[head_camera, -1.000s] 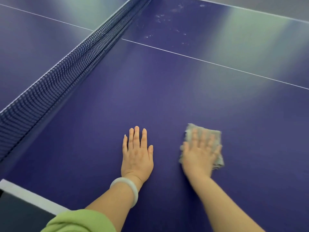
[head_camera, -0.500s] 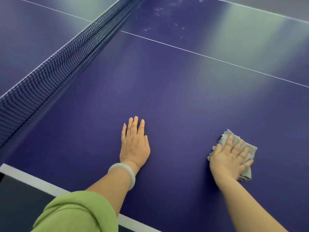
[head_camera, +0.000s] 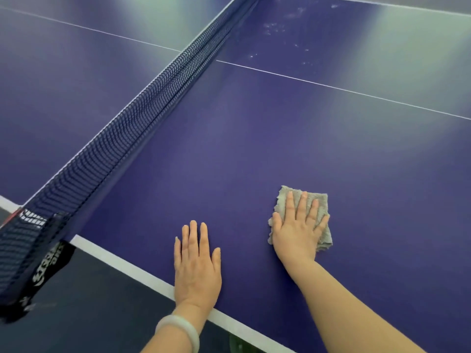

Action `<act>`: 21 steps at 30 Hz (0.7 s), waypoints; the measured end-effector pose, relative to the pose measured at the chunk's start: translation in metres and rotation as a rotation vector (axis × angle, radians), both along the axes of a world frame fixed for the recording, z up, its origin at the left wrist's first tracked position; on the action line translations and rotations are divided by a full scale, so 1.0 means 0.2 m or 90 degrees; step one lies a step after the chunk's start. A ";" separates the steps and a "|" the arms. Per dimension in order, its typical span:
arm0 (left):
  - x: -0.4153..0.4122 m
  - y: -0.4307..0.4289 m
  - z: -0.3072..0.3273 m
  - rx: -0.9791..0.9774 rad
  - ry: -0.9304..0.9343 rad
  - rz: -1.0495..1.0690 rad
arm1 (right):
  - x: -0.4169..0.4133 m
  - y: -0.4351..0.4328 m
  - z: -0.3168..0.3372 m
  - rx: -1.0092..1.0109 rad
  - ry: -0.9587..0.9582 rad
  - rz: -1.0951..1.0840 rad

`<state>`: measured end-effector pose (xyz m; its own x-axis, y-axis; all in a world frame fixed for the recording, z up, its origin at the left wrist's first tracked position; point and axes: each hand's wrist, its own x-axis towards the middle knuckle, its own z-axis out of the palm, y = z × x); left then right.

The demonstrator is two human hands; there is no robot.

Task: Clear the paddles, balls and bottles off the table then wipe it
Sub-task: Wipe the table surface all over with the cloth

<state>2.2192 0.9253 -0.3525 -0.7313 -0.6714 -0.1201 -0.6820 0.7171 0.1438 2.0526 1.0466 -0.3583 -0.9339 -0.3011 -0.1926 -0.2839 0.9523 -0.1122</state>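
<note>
On the near half of the blue table tennis table point(head_camera: 229, 154), the right hand point(head_camera: 297, 230) presses a folded grey cloth point(head_camera: 317, 200) flat against the surface, fingers straight and spread over it. Just beside it, the left hand point(head_camera: 196, 268) lies palm down with straight fingers at the white edge line, a pale bangle point(head_camera: 178, 329) on its wrist. At left, the dark net point(head_camera: 142, 108) crosses the table.

Left hand point(head_camera: 197, 266) palm down, fingers straight, close together. Right hand point(head_camera: 297, 230) palm down, fingers straight, spread. Left forearm point(head_camera: 164, 337) and right forearm point(head_camera: 351, 309) bare, reaching forward.
</note>
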 end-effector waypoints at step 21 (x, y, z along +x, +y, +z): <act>0.01 -0.02 -0.02 -0.002 -0.010 -0.026 | -0.20 -0.83 -0.01 0.000 -0.016 0.338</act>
<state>2.2210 0.9209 -0.3572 -0.7558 -0.6420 -0.1291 -0.6547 0.7444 0.1312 2.0131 0.8803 -0.3603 -0.6480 -0.7313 -0.2129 -0.7243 0.6781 -0.1247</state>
